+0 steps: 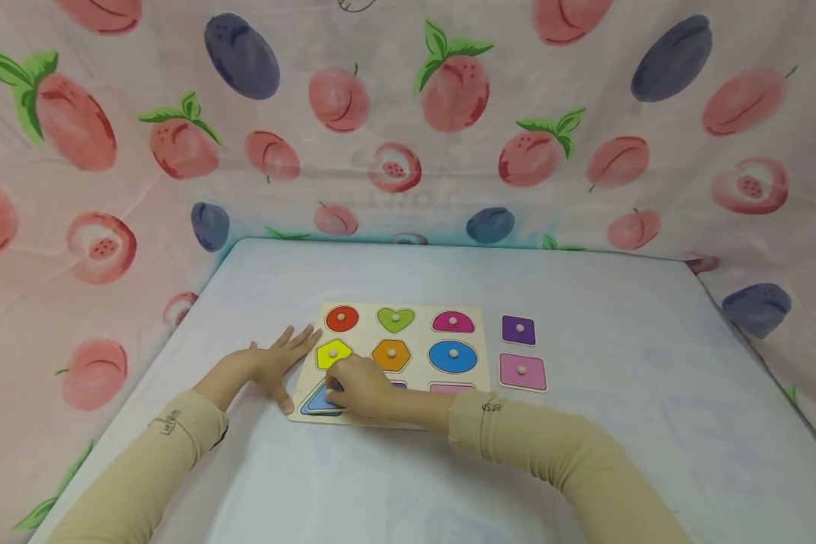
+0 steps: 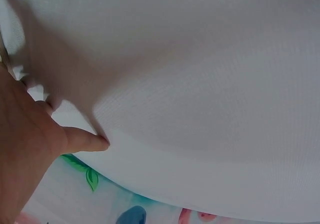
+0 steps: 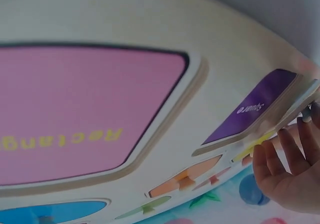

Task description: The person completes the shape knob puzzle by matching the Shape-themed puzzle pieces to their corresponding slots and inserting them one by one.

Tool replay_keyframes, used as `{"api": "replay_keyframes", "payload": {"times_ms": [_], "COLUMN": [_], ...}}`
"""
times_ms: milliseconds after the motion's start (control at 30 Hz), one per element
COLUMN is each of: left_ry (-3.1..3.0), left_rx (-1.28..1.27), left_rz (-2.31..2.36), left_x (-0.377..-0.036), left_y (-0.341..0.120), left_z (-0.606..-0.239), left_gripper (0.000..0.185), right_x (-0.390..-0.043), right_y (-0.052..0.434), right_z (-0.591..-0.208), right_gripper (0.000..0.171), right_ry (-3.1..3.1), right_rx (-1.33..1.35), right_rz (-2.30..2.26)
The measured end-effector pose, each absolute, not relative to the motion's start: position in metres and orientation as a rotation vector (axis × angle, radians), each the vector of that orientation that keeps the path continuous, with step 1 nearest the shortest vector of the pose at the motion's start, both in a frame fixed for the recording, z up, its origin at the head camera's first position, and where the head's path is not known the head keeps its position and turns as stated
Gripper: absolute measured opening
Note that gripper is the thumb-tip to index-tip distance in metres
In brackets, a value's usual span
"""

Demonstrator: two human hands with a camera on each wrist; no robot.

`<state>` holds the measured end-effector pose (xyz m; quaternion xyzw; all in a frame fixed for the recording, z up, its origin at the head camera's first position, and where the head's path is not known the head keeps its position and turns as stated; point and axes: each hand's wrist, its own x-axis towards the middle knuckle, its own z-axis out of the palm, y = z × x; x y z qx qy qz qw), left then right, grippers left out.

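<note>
A wooden peg puzzle board (image 1: 421, 336) lies on the table. My right hand (image 1: 363, 387) pinches the knob of a blue triangle piece (image 1: 318, 398) over the board's near left corner, above the triangle recess and slightly out of line with it. In the right wrist view, fingers (image 3: 292, 156) reach the knob at the far right edge. My left hand (image 1: 279, 366) is spread along the board's left edge, thumb at the near corner; its thumb shows straight in the left wrist view. A printed purple square recess (image 3: 255, 106) and pink rectangle recess (image 3: 90, 109) hold no pieces.
A purple square piece (image 1: 519, 338) and a pink rectangle piece (image 1: 533, 374) lie right of the board. Red circle (image 1: 335, 323), green heart, magenta semicircle, yellow pentagon, orange hexagon and blue oval sit in the board. A fruit-print cloth (image 1: 408, 204) hangs behind the white table.
</note>
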<state>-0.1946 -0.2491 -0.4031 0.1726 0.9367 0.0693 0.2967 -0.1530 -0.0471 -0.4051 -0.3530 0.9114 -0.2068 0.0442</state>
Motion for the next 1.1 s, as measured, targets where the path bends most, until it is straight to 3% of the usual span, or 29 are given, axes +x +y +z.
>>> {"api": "replay_keyframes", "payload": {"times_ms": [400,1100], "left_ry": [2.489,2.480], "left_rx": [0.471,0.479], "left_rz": [0.198,0.232], "left_x": [-0.195,-0.195], "left_y": [-0.249,-0.252], "left_z": [-0.401,-0.403], "left_gripper": [0.135,0.137], "right_x": [-0.152,-0.145], "right_y": [-0.056,-0.065], "right_z": [-0.414,-0.413], "right_gripper": [0.009,0.015], "right_ry": [2.845,2.948], "right_rx": [-1.016,-1.148], "right_rz": [-0.728,-0.402]}}
